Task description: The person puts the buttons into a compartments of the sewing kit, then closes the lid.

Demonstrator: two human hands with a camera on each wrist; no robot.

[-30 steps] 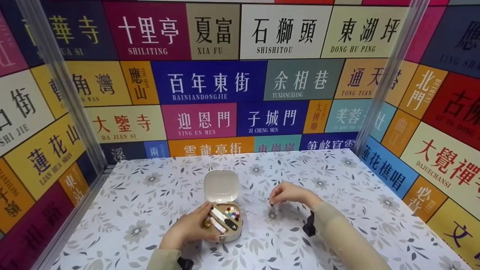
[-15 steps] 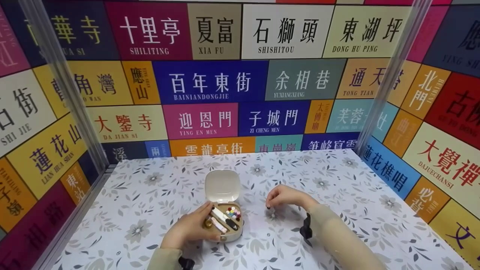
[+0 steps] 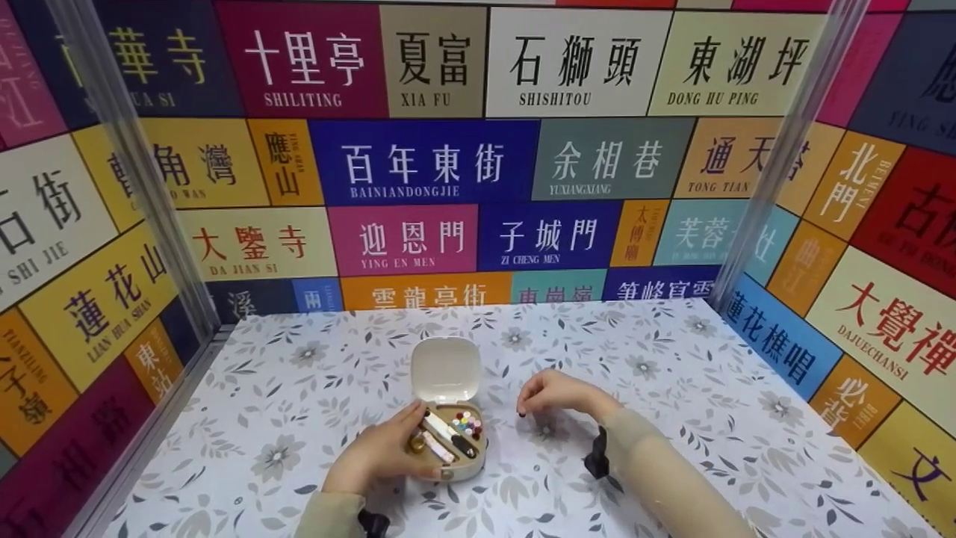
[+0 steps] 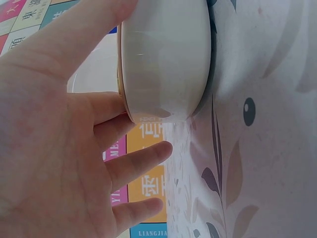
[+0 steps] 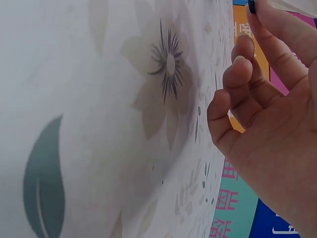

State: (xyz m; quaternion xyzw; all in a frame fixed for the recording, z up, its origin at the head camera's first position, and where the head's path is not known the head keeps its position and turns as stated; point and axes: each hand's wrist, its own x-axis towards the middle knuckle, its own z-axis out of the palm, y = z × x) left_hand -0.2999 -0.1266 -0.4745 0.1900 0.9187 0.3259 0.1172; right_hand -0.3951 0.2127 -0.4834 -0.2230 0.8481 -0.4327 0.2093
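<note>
My left hand holds a small cream sewing kit box on the table, thumb at its near side and fingers at its left. The box's lid stands raised. Inside lie several small coloured round pieces, a white-and-black slim tool, a pale pink-and-white strip and a gold round piece. To the right of the box, just above the table, my right hand pinches a tiny dark bead-like piece between thumb and forefinger; its exact kind cannot be told.
A white cloth with grey leaves and flowers covers the table. Colourful panels with Chinese lettering rise behind and at both sides. Clear-looking corner posts stand at the back right and back left.
My right hand has moved left toward the box and slightly down, still pinching the dark piece. The left hand and the box stay in place; the head view has shifted slightly.
</note>
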